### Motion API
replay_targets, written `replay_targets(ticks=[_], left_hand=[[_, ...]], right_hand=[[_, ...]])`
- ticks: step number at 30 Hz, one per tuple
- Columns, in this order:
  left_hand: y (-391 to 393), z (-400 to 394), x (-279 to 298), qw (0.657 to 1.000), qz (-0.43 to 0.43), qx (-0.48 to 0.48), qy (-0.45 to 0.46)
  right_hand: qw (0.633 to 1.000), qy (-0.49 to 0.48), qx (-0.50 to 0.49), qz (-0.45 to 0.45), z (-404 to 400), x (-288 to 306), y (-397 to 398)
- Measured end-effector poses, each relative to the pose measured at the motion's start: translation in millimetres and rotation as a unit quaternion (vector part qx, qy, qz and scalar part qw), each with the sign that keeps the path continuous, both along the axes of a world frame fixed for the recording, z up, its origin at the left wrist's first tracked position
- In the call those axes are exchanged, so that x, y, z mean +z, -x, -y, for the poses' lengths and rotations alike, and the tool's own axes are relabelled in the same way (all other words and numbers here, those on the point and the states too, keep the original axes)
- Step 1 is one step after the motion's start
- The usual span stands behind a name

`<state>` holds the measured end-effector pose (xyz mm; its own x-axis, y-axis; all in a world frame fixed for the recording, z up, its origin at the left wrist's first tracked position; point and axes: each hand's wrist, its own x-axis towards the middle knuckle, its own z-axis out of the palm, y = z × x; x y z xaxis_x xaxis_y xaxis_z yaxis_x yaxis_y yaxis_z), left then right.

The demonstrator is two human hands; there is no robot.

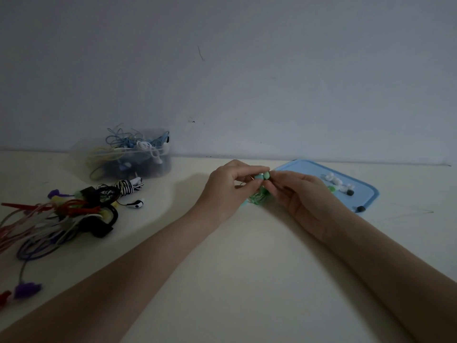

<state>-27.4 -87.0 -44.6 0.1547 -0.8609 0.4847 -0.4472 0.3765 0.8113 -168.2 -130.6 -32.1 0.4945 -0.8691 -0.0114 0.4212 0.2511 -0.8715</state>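
Nearby, hands (265,191) pinch green earphones (262,176); blue lid (366,191) right.

probably a room in a home: a cream table (247,268) stands against a bare, scuffed wall (222,70) in dim light. tangled earphones (61,219) and a clear tub (160,167) of cables lie on it.

I read no text, label, brand or number in frame: none on the small green earphone (265,175) at centre, the clear plastic tub (166,167) centre-left, or the flat light-blue plastic lid (363,195) at right.
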Motion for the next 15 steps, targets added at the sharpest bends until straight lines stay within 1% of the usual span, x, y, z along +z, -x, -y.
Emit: replay_targets(ticks=[4,7,11,15], left_hand=[[-0.2,-0.5,-0.7,1.000,-0.004,-0.005,-0.008],[-0.8,-0.3,-0.9,1.000,-0.002,-0.009,-0.004],[-0.4,0.2,-2.2,1.000,0.025,-0.001,0.008],[2.4,-2.2,-1.2,0.999,0.031,-0.006,0.027]], right_hand=[[1.000,0.010,-0.016,0.004,-1.1,-0.9,-0.5],[0.999,0.029,-0.029,-0.013,-3.7,0.0,-1.1],[0.998,0.030,-0.037,-0.036,-4.3,0.1,-1.8],[0.997,0.032,-0.046,-0.060,-3.7,0.2,-1.2]])
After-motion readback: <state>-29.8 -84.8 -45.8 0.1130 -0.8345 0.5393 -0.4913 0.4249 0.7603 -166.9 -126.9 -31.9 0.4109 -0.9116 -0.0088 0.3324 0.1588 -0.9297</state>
